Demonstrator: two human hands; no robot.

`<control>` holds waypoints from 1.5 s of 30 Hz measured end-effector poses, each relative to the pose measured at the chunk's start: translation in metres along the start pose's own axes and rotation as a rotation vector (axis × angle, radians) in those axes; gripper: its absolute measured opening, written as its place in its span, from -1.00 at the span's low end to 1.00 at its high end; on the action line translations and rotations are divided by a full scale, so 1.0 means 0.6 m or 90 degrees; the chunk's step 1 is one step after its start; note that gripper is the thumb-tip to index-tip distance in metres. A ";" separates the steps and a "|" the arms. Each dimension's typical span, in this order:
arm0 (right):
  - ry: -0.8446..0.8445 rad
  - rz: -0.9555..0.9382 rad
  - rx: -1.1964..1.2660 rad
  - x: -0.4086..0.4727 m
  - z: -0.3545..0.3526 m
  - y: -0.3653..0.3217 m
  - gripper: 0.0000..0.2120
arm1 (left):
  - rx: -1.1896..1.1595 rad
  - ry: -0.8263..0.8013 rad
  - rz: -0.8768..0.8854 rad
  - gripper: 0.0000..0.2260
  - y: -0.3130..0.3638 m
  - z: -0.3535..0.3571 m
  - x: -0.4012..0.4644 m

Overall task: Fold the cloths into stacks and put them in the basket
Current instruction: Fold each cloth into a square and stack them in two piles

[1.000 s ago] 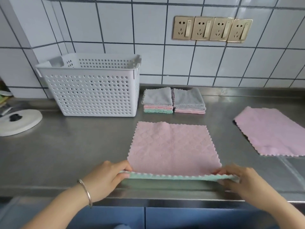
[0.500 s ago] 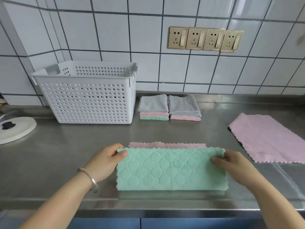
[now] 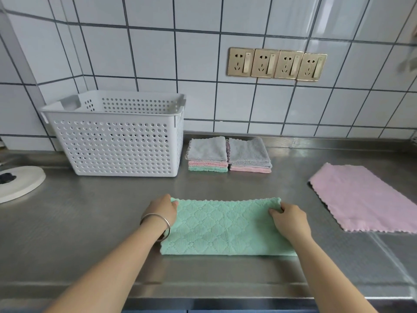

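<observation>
Within the preceding second the green cloth (image 3: 228, 229) went from lying open, pink face up, with its near edge pinched at both corners, to lying folded in half along its width on the steel counter (image 3: 90, 233); the pink strip that had shown past the far edge half a second earlier was now covered, so the two scalloped edges met. The left hand (image 3: 161, 210) pinched the far left corner and the right hand (image 3: 287, 219) pinched the far right corner, the hands well apart at opposite ends of the fold, fingers curled over the edge. This appeared to complete the first fold; judging by the finished pieces, a further fold across the length was probably still required before stacking. The cloth was a soft, plush microfibre with a quilted diamond pattern, green on one face and pink on the other, now a long rectangle lying flat. Two folded stacks (image 3: 229, 155) of grey, pink and green cloths stood side by side near the wall, just beside the white basket (image 3: 117, 152), a rigid plastic box with perforated walls. None of the stacks was yet in it. One pink cloth (image 3: 365, 197) lay unfolded to the right, well apart from the work.
</observation>
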State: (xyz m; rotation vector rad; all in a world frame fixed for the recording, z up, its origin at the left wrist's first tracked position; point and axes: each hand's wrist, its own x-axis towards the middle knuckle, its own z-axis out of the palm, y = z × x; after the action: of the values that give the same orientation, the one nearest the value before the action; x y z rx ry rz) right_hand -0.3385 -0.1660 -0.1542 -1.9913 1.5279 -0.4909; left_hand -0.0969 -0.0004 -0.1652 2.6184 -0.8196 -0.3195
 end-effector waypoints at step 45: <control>0.054 -0.147 0.105 -0.094 -0.009 0.061 -0.45 | 0.266 -0.172 0.251 -0.16 0.085 0.063 -0.099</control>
State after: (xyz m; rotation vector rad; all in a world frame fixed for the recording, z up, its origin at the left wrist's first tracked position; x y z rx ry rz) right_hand -0.3847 -0.1197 -0.1704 -2.0475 1.2668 -0.7787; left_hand -0.1824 -0.0148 -0.1721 2.7263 -1.6180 -0.4314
